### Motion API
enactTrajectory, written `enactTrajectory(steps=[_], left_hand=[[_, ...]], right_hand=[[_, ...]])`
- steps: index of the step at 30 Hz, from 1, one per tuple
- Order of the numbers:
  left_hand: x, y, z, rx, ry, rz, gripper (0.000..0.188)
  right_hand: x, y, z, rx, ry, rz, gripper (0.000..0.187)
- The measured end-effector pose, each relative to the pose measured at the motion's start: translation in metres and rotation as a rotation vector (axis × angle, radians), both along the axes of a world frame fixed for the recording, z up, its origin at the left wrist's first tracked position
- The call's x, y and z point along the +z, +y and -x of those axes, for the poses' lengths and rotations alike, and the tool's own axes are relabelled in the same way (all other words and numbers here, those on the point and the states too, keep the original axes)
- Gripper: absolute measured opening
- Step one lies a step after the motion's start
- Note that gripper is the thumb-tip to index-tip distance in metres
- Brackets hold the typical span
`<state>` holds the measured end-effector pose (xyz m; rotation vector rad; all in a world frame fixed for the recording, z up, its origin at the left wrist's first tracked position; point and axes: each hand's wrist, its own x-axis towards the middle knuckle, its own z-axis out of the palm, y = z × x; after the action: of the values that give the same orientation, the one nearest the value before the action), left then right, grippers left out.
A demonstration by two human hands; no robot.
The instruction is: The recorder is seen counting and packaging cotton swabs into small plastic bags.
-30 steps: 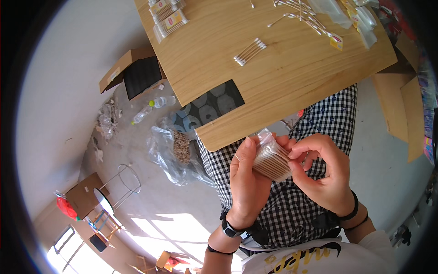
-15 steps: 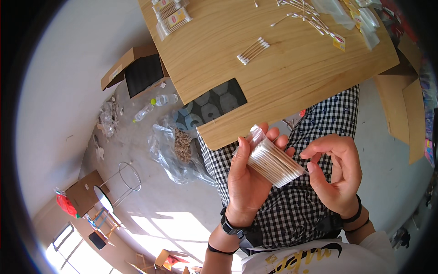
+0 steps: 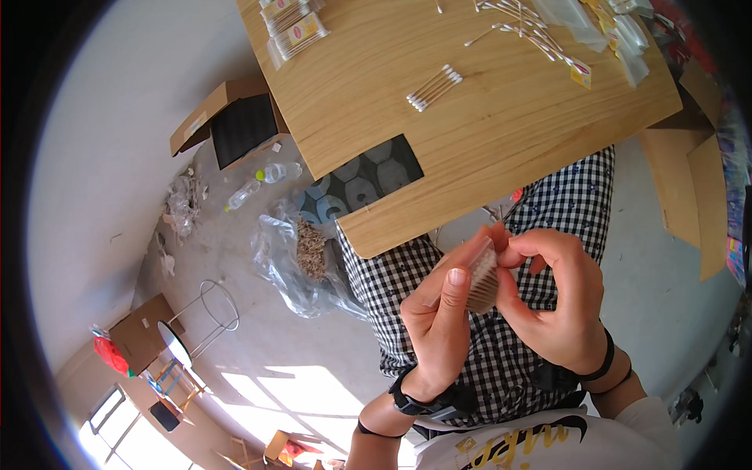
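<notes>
Grey floor (image 3: 266, 341), sunlit patch (image 3: 301, 392); white wall (image 3: 133, 125), bright window (image 3: 117, 431).

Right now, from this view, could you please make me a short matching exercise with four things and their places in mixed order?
Things:
1. Clear bag of cotton swabs
2. Small neat row of swabs
3. Plastic bottles
4. Packed swab bags

Places:
A. On the floor, left of the wooden table
B. Along the table's left edge, at the top of the picture
C. In the person's left hand
D. Near the middle of the visible tabletop

Right pairs: 1-C, 2-D, 3-A, 4-B.
</notes>
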<state>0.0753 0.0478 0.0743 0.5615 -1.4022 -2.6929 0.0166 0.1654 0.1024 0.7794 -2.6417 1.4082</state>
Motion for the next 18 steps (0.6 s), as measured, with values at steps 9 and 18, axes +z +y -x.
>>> enactTrajectory(steps=[9, 18], left_hand=[[0.0035, -0.0018, 0.0022, -0.101, 0.013, 0.192, 0.037], [0.0017, -0.0047, 0.0037, -0.105, -0.006, 0.134, 0.037]], right_hand=[[-0.0007, -0.0003, -0.0008, -0.021, 0.002, -0.108, 0.043], [0.0012, -0.0001, 0.0059, -0.009, -0.119, 0.055, 0.037]])
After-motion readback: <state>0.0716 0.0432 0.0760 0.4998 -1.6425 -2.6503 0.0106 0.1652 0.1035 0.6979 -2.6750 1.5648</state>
